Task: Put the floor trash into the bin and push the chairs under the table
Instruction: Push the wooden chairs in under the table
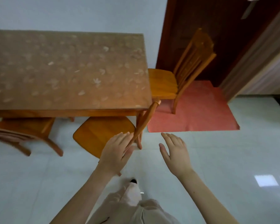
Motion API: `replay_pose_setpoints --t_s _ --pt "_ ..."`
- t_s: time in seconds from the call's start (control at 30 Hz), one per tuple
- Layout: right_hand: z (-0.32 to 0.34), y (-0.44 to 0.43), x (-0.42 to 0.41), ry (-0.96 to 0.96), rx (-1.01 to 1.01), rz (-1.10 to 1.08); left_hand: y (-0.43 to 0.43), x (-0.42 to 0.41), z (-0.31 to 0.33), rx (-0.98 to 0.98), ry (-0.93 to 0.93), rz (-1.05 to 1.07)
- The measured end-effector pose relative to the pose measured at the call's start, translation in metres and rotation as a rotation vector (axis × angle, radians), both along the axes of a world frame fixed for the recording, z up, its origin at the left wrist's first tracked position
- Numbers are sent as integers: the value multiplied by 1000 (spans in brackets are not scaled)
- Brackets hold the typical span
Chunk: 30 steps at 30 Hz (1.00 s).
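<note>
Against the left hand (115, 155), flat and open, leans a chair (103, 135) backrest. Right hand (174, 152) hovers beside it, open, empty.

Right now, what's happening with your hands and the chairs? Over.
Left hand open against the tilted back of the near orange wooden chair, seat partly under the brown patterned table. Right hand open, empty. No trash or bin seen.
</note>
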State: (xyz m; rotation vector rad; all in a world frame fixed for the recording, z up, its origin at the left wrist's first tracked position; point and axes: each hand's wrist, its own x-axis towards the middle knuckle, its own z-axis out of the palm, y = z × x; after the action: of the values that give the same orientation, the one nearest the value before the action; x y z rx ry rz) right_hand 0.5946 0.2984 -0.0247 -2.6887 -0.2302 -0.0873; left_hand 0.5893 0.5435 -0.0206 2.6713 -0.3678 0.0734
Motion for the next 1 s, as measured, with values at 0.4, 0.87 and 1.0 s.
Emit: replay_pose_setpoints --t_s 0.4,0.87,1.0 --pt "2 21 134 -26 -26 345 -5 64 -13 -87 -11 288" --pt "-14 38 227 -81 -37 1093 -43 58 -17 -72 106 655" --pt "-28 28 236 -72 -42 1219 -72 44 -33 -59 117 742"
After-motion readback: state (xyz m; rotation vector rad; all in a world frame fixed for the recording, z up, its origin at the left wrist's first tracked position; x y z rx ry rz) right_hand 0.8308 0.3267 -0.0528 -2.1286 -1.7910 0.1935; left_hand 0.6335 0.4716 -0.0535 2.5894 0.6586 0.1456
